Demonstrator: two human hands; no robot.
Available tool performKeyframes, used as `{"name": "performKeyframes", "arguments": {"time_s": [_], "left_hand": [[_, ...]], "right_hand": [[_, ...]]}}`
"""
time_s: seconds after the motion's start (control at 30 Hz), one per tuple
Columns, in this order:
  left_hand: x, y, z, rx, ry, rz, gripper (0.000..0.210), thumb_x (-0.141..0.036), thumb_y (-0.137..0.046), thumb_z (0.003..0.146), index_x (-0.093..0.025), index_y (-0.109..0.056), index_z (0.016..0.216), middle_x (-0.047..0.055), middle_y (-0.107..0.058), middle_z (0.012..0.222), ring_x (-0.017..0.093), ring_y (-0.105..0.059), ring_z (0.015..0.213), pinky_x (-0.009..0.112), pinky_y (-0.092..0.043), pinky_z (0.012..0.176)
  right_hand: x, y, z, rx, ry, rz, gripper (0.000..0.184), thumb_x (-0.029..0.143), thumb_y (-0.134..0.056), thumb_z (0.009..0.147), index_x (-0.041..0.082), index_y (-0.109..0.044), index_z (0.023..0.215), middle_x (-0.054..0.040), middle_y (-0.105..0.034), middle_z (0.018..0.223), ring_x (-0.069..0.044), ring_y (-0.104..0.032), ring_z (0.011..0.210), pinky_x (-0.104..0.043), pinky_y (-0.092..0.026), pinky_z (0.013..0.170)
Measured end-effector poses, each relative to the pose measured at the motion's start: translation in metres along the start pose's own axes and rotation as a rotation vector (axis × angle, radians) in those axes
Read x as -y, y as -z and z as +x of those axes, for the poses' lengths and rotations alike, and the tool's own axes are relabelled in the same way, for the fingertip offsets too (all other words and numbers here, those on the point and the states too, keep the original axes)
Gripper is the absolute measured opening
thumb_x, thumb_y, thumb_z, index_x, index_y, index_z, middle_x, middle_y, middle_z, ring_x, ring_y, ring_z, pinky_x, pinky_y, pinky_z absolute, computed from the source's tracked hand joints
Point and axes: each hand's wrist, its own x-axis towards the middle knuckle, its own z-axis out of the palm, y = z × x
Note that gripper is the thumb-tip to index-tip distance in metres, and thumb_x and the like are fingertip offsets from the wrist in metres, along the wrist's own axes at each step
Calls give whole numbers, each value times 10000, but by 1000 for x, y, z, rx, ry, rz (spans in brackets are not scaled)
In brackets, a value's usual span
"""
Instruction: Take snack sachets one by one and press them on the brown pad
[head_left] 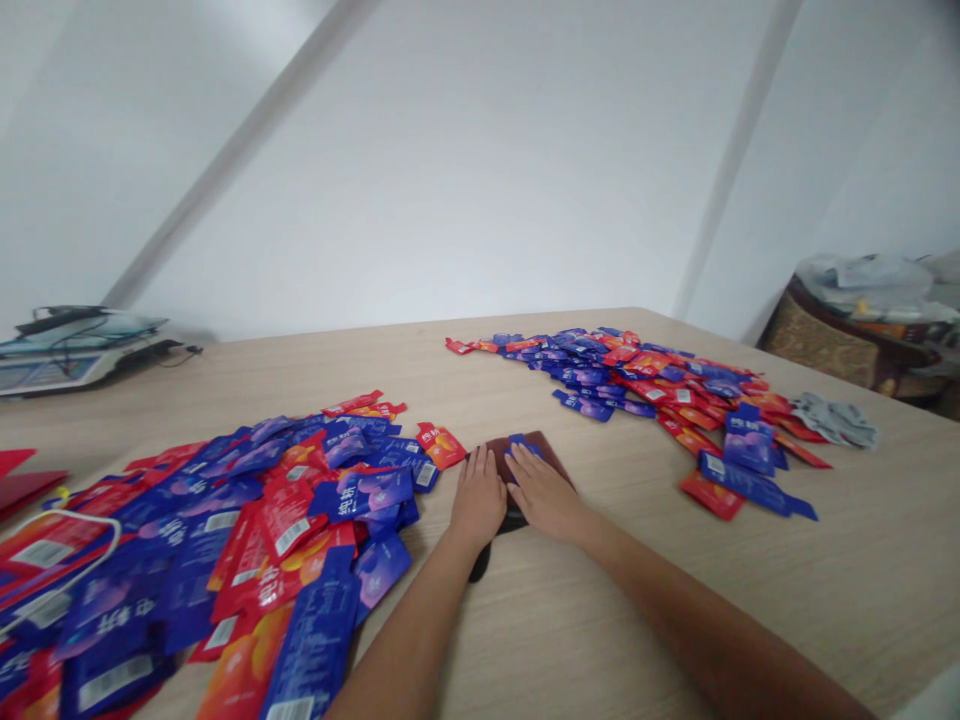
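Note:
A dark brown flat pad (pixel 555 455) with a black part at its near edge lies on the table in front of me. My left hand (pixel 480 497) rests flat on its left side, fingers stretched forward. On the pad's right side my right hand (pixel 546 492) is also laid flat, palm down. A blue pouch (pixel 525 441) shows just beyond the right fingertips; most of it is hidden under that hand. Left of my left hand is a red pouch (pixel 441 446) with orange fruit printed on it, at the edge of a large pile.
A large pile of blue and red pouches (pixel 289 520) covers the left side, with a white handle (pixel 112 530) over it. A second pouch pile (pixel 600 372) spreads at the right, beside grey gloves (pixel 836 418). A scale (pixel 67 370) stands back left.

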Motion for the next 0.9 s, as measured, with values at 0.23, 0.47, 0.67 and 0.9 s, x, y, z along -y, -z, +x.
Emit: {"name": "performKeyframes", "arguments": {"time_s": [0.23,0.47,0.67,0.9], "left_hand": [[0,1,-1,0,-10,21,478,-165,-294,881,20,-380,1313,208,-365,1402,256,-304,1319,416,-230,1089],[1,1,-1,-5,-10,19,484,-168,-306,870,13,-386,1312,206,-359,1406,263,-303,1319,422,-244,1080],[1,0,-1,-2,-15,23,496,-162,-305,868,27,-362,1323,214,-362,1402,256,-290,1325,428,-234,1085],[2,-1,-1,-2,-12,14,491,-162,-299,866,24,-379,1313,211,-366,1400,258,-298,1321,429,-250,1079]], "right_hand": [[-7,4,25,36,-27,-41,543,309,-248,928,16,-333,1376,-175,-279,1456,-230,-204,1364,-397,-213,1101],[-5,-7,0,-14,73,-54,552,352,-192,946,52,-331,1387,-153,-272,1464,-217,-204,1364,-392,-218,1105],[-10,-2,49,-6,-26,-86,534,307,-243,933,3,-369,1354,-175,-293,1450,-231,-174,1370,-389,-194,1112],[4,4,23,10,-34,-56,576,342,-302,912,-3,-329,1373,-204,-243,1460,-255,-175,1369,-410,-208,1099]]}}
